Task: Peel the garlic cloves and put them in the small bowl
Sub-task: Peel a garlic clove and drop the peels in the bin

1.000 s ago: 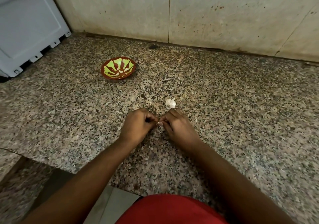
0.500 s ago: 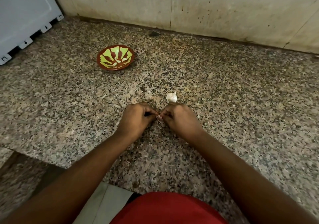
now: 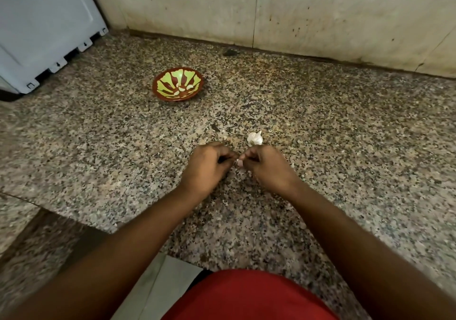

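Both hands, left hand (image 3: 207,165) and right hand (image 3: 267,165), are being curled round a garlic clove (image 3: 238,162) pinched between them just above the worktop (image 3: 345,147). Skin is probably best being lifted from the tip in strips. Peeled cloves are lying in the small bowl (image 3: 178,87); the garlic bulb (image 3: 255,138) is sitting just beyond the right hand.

One small bowl (image 3: 177,87) holding three peeled cloves (image 3: 183,89), one garlic bulb (image 3: 255,138), two hands.

Since the earlier pictures the left hand (image 3: 208,165) and right hand (image 3: 267,166) have drawn slightly apart at the fingers, a pale clove tip (image 3: 238,163) now showing between them near the frame's centre
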